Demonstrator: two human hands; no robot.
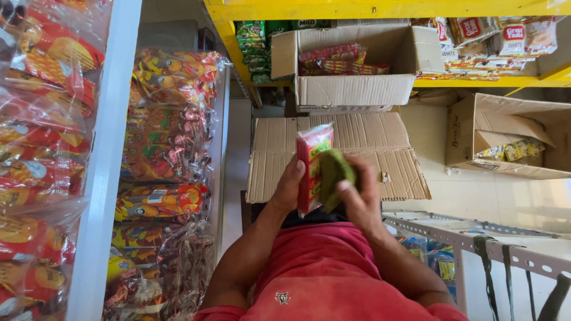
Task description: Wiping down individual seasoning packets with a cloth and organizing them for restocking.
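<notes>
Between my two hands, over the flattened cardboard (357, 148), my left hand (289, 187) clamps an upright red packet (310, 166) with yellow-green print; my right hand (360, 199) presses a green cloth (333, 172) against it. Beyond, an open carton (357, 89) holds red packets; bagged snacks (166, 148) fill the left shelf.

Flattened cardboard (357, 142) lies before the hands; open box (357, 65) behind it; shelf (101, 178) left.

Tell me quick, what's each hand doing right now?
Left hand: closed on a red snack packet, holding it upright.
Right hand: gripping a green cloth pressed against the packet.
</notes>
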